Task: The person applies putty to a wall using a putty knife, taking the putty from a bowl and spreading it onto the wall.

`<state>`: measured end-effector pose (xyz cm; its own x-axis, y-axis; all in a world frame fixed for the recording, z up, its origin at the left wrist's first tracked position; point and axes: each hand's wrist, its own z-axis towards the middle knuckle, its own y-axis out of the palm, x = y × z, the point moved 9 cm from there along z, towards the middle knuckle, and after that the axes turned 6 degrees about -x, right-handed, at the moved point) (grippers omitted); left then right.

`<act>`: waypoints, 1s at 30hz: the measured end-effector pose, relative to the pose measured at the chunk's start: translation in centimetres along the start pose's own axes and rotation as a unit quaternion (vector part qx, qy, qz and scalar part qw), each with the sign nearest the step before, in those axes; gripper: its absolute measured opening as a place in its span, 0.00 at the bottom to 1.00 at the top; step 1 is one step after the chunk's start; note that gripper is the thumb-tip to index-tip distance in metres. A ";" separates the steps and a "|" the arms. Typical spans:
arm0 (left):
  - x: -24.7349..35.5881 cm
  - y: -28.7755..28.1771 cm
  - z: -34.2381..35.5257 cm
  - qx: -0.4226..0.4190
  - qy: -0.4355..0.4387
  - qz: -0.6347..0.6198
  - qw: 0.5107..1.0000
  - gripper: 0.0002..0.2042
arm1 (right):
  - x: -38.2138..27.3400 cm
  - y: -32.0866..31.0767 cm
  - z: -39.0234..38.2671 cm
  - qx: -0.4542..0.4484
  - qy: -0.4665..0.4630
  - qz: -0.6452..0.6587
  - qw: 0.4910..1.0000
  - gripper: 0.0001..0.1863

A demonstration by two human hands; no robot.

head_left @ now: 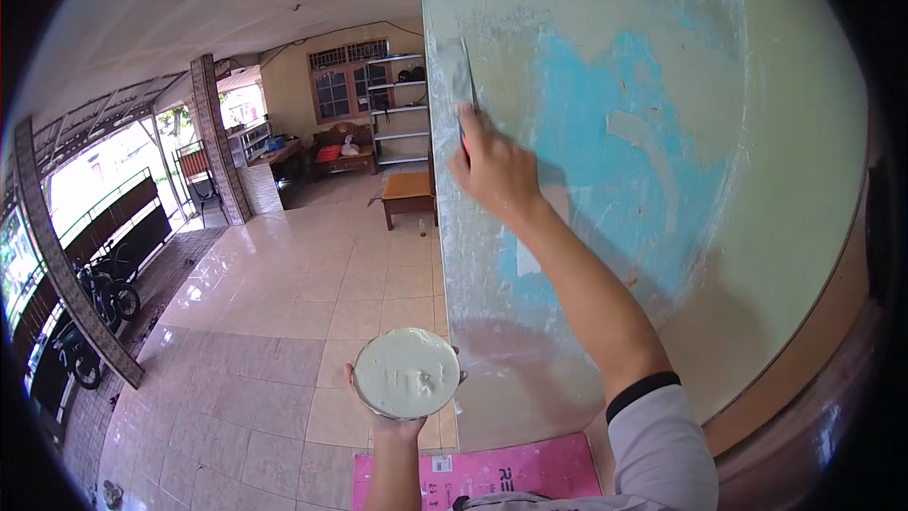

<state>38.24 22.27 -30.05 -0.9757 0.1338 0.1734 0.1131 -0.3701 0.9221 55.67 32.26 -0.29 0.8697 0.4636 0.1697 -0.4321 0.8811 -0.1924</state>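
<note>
My right hand (501,170) is closed round the handle of a putty knife (462,76), its thumb side toward the blade. The thin blade lies along the wall (790,132) close to its left vertical edge, on a greyish smeared strip. Bare blue paint (586,161) shows in a large patch right of this hand, with pale filler spread around and partly over it. Low in front of me, my left hand (401,428) supports a round tub of pale filler (397,369) from below. Its fingertips curl up at both sides of the rim. The filler's surface is mostly smooth, with a rough lump toward the right.
A pink printed sheet (558,466) lies on the floor at the wall's foot. Beyond the wall edge stand a small wooden table (409,186), a metal shelf (402,135) and a wooden bench (345,163). Pillars (219,132) and a motorcycle (85,350) are at the left.
</note>
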 end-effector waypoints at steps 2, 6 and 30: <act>0.3 -0.3 0.0 0.030 0.016 0.037 0.999 0.45 | -0.7 -0.9 -1.2 -0.003 -0.009 0.017 1.000 0.33; -1.2 2.1 -0.2 -0.026 -0.027 -0.247 0.968 0.46 | -0.7 -2.3 2.1 -0.009 0.010 0.021 1.000 0.33; 0.3 -0.4 -0.5 -0.012 0.033 0.049 0.998 0.42 | 0.4 -0.5 -1.4 0.004 -0.005 0.051 0.999 0.31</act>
<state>37.78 21.98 -30.57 -0.9707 0.0356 0.2378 0.2043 -0.3996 0.8937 56.62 31.85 -1.50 0.8189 0.5513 0.1598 -0.5197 0.8303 -0.2012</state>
